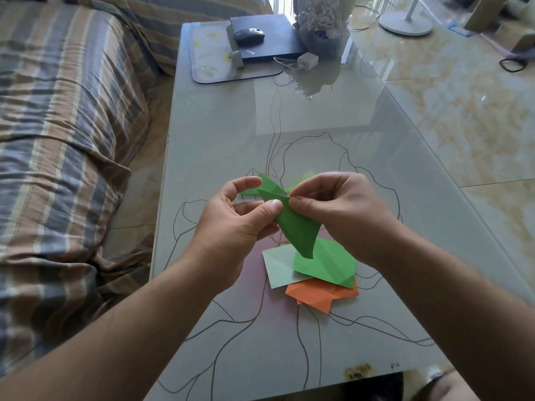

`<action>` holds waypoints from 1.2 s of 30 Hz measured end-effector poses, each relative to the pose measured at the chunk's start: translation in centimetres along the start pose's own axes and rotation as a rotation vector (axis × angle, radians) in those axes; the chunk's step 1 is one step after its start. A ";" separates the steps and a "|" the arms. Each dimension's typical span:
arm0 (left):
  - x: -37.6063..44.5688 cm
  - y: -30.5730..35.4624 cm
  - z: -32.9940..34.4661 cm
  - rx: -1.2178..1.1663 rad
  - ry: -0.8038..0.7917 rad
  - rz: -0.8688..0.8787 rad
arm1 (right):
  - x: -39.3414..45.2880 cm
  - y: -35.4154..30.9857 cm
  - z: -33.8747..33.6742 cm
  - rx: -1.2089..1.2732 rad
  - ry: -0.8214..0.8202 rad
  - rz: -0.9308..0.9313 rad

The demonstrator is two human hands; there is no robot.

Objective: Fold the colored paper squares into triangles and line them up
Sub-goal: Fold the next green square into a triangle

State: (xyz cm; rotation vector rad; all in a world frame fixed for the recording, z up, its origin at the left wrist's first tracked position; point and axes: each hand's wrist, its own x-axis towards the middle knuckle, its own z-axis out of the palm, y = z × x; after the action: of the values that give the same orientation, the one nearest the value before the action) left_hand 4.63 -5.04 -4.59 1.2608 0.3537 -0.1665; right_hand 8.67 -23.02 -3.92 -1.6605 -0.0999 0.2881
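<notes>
While both hands pinch it, the green paper (295, 227) curves, half-folded.

Dark green paper (298, 227) held aloft; below it a brighter green sheet (327, 263), a pale grey-green sheet (279, 267) and an orange sheet (320, 296). The desk (231, 134) is glossy grey with brown flower outlines. The sofa cover (58, 111) has tan, blue-grey and cream stripes.

A mouse (249, 34) sits on a dark laptop (267, 39) beside a striped sofa (58, 111).
</notes>
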 end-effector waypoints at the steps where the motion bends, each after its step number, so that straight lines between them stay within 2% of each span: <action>1: 0.0 -0.1 0.1 -0.012 -0.015 -0.009 | 0.0 0.0 0.0 0.010 0.012 0.001; 11: 0.2 -0.6 0.4 -0.037 -0.042 -0.051 | 0.5 0.3 0.0 0.068 0.069 0.017; 36: 0.0 -1.3 0.6 0.001 -0.092 -0.078 | 0.9 0.4 -0.4 0.189 0.070 0.053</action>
State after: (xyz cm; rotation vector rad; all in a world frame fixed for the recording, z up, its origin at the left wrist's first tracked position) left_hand 4.37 -6.01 -5.57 1.2366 0.3233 -0.2906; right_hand 9.56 -23.29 -4.40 -1.4850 0.0238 0.2706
